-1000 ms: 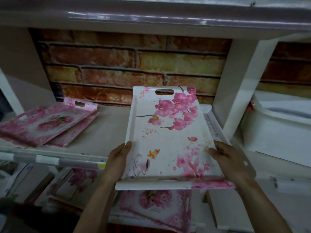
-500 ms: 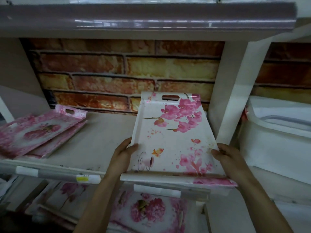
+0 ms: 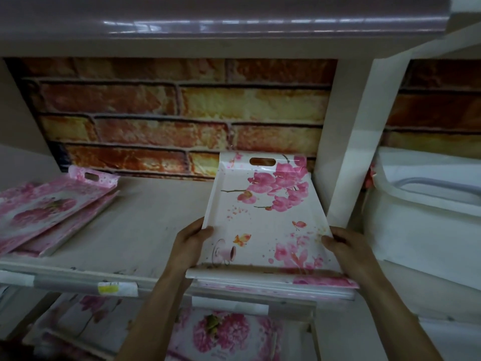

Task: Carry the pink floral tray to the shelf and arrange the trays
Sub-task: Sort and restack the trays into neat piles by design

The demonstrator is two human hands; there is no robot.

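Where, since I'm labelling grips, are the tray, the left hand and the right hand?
tray (image 3: 263, 225): head view, its white middle.
left hand (image 3: 192, 245): head view, back of the hand.
right hand (image 3: 346, 249): head view, back of the hand.

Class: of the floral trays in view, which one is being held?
The orchid tray, on the right: left hand and right hand grip its near corners. The pink trays at left and the lower trays lie untouched.
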